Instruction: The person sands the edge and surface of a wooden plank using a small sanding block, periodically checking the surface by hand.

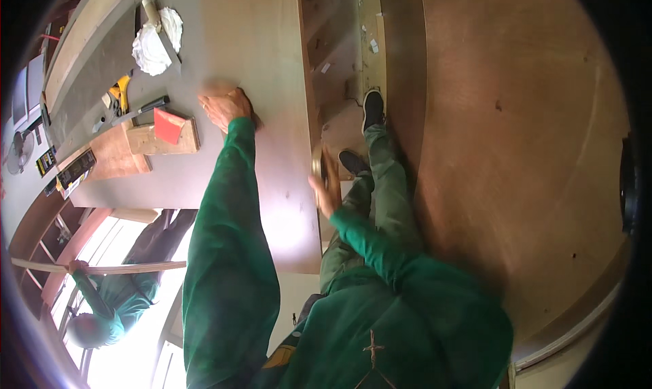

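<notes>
My left hand [227, 108] presses on the pale wood panel [272, 219], its fingers blurred and curled over a dark brown thing that mostly hides beneath the palm. At the panel's right edge, my right hand [329, 190] grips a round, tan-rimmed thing [317, 163], seen nearly edge-on; its kind is unclear. Left of my left hand are a wooden block [144, 141] with a red sheet [168, 125] on it and a black-handled tool [153, 105]. Farther up lies a wide blade with a pale handle [151, 14] beside white crumpled material [151, 51].
A yellow-and-black tool [121, 92] and a black box [76, 169] lie at the left. Beyond the panel's near left end, another person in green [122, 301] holds a curved strip [139, 268]. A large brown board [516, 151] fills the right side.
</notes>
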Demonstrator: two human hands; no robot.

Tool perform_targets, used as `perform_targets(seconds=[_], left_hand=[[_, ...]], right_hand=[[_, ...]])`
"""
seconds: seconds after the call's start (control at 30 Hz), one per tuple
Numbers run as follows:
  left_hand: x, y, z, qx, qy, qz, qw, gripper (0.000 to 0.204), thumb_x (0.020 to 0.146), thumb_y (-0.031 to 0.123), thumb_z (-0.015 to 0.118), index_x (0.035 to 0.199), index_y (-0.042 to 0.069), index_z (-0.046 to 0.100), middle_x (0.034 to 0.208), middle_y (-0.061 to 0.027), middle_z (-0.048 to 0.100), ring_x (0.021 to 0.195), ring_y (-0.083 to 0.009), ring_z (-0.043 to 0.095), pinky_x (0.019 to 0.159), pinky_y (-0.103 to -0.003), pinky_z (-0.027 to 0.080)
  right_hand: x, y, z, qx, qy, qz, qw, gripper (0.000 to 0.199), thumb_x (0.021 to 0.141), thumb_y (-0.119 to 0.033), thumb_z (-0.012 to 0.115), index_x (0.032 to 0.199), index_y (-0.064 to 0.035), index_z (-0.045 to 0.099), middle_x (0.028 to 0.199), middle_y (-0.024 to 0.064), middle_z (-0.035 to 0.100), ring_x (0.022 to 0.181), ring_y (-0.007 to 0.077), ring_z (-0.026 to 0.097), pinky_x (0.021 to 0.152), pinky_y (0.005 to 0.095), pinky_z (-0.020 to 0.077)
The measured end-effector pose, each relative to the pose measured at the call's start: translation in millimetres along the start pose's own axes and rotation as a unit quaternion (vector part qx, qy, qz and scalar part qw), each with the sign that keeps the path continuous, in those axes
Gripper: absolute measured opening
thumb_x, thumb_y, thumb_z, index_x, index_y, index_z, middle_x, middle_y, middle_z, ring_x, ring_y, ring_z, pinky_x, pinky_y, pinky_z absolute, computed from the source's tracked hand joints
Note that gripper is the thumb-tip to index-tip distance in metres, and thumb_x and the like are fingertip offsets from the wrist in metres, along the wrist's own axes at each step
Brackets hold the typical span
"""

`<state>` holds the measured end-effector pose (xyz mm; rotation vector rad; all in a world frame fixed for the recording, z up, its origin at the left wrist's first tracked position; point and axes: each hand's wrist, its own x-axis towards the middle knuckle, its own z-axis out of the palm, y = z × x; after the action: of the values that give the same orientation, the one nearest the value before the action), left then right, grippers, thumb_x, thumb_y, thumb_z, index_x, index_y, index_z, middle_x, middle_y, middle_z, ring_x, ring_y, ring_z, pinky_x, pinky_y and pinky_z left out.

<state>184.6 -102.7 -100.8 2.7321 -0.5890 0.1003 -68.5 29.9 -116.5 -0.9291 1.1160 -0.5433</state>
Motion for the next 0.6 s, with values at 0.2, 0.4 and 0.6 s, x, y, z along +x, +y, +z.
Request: perform_targets(seconds=[0.2,0.4,0.6], left_hand=[[4,3,1,-0.015,-0.008,0.001,1.000,0.038,0.088,0.020,0.039,0.111,-0.004,0.056,0.112,-0.0242,0.056,0.105,-0.0395,0.053,0.090,-0.046,0.042],[9,-3,4,-0.010,-0.015,-0.003,1.000,0.036,0.088,0.020,0.040,0.112,-0.002,0.056,0.111,-0.0209,0.055,0.105,-0.0374,0.052,0.089,-0.046,0.042],[14,2,-6,-0.016,-0.040,-0.035,0.998,0.033,0.088,0.019,0.042,0.112,0.000,0.056,0.110,-0.0188,0.054,0.105,-0.0357,0.050,0.089,-0.046,0.041]], right_hand=[[121,-52,8,0.050,0.051,-0.043,0.997,0.077,0.080,-0.028,0.066,0.146,-0.0101,0.031,0.135,0.0176,0.040,0.123,0.0282,0.040,0.104,0.0394,0.0330],[296,-187,-38,0.109,0.030,-0.107,0.988,0.056,0.086,-0.032,0.062,0.134,-0.0049,0.049,0.114,0.0044,0.058,0.104,0.0152,0.052,0.093,0.0292,0.0387],[299,-182,-131,0.187,0.114,-0.002,0.976,0.049,0.088,-0.039,0.061,0.127,-0.0097,0.053,0.118,0.0009,0.058,0.107,0.0151,0.054,0.090,0.0299,0.0435]])
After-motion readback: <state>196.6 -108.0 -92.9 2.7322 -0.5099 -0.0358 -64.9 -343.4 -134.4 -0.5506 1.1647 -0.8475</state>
